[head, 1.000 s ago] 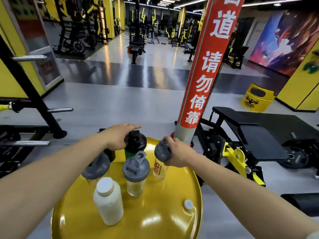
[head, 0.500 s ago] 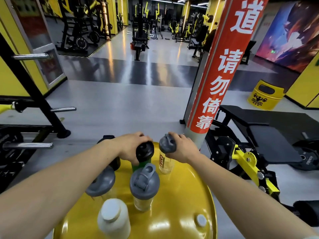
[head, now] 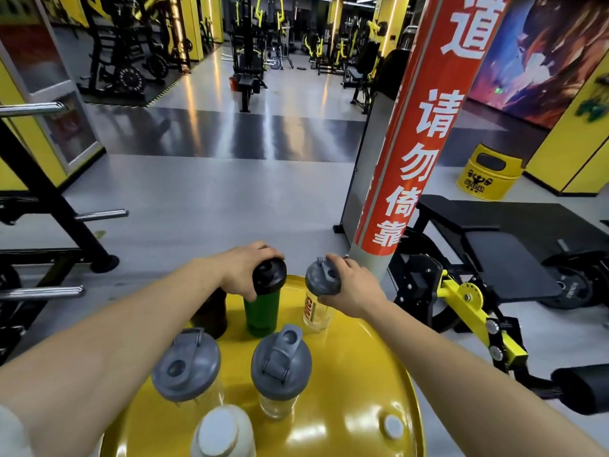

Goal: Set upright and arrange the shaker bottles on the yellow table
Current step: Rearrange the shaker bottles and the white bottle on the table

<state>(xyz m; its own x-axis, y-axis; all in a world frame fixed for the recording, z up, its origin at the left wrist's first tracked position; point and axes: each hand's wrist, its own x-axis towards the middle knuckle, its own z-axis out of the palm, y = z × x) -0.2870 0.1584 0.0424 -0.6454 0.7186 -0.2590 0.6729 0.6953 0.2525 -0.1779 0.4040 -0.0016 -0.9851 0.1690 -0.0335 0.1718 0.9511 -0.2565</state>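
On the round yellow table [head: 346, 384] stand several shaker bottles, all upright. My left hand [head: 244, 272] grips the black lid of a green bottle [head: 262, 311] at the far side. My right hand [head: 349, 288] holds the grey lid of a clear bottle with a red label [head: 313, 311] at the far right edge. A dark bottle [head: 211, 311] is partly hidden under my left forearm. Two clear bottles with grey lids [head: 186, 367] [head: 280, 367] stand nearer. A white bottle [head: 222, 433] is nearest me.
A red and grey pillar with white characters [head: 412, 166] rises just behind the table on the right. A black bench with yellow parts [head: 494, 258] lies to the right, a black rack with steel pegs [head: 49, 212] to the left. A small grey cap [head: 393, 425] sits in the tabletop.
The camera has moved closer and lower over the table. Both hands stay on the same two lids; the green and red-labelled bottles look a little further apart.
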